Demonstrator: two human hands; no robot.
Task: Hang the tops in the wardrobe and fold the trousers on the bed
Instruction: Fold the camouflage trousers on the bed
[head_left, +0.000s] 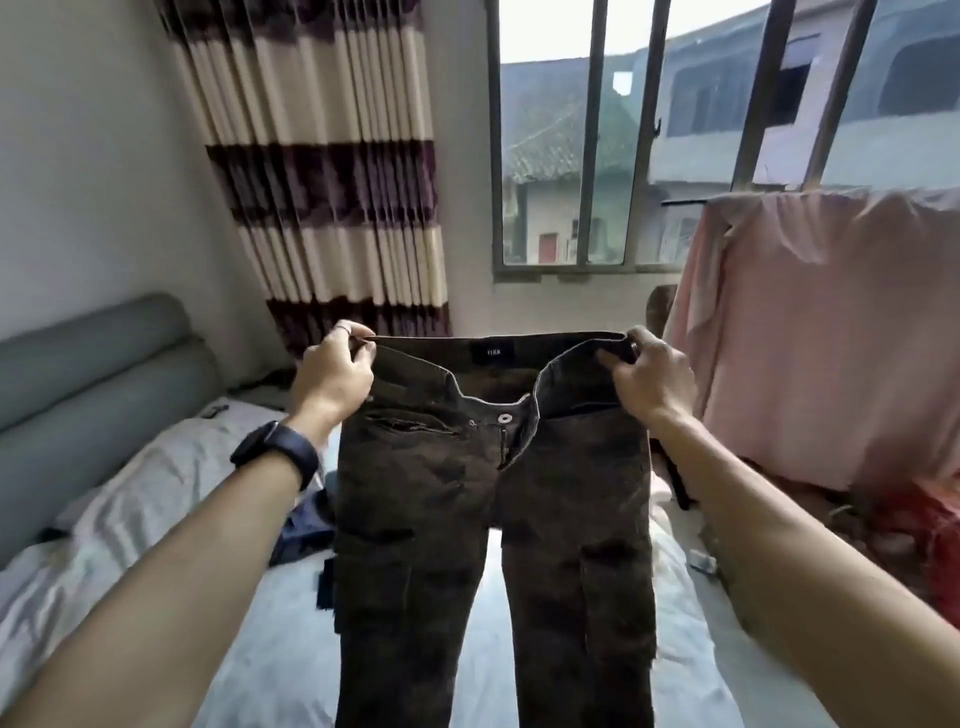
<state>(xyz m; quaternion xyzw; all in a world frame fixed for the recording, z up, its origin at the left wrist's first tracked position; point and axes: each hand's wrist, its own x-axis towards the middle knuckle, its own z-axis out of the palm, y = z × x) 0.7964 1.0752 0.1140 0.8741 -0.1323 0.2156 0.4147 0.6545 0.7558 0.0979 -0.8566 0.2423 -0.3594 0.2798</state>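
The trousers (493, 493), dark and mottled, are hanging front side toward the person, above the white bed (249, 649). The left hand (332, 371) is gripping the left end of the waistband, its fingers (347, 330) clamping over the top edge. The right hand (652, 376) is gripping the right end, fingers (641, 340) curling over the band. The waistband is stretching taut between both hands, with the button undone. Both legs are hanging down toward the near side of the bed; whether they are touching it cannot be told. A dark watch (275, 452) is sitting on the left wrist. A pink cloth (831, 338) is draping at the right.
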